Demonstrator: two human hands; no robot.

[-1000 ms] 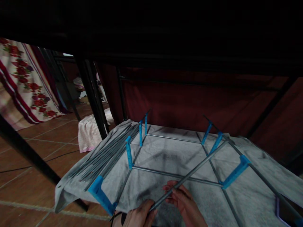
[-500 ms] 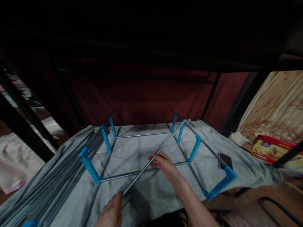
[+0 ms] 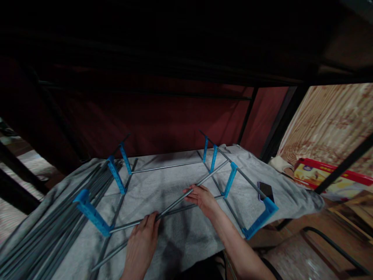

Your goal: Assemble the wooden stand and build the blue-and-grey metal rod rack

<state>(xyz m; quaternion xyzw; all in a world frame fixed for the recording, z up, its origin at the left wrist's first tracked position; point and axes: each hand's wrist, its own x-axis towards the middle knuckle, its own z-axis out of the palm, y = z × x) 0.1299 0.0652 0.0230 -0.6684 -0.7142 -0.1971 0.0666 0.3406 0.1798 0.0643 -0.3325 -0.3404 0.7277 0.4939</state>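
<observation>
Left hand (image 3: 144,236) closed round metal rod (image 3: 175,203), right hand (image 3: 201,200) pinching it; rod slants near-left to far-right across near crossbar (image 3: 125,226). Swinging its far end right could knock nearby blue plastic bracket (image 3: 230,182) askew.

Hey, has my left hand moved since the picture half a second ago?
Yes. Judged against the near crossbar, your left hand has moved forward: it was short of the bar then and now overlaps it in view.
</observation>
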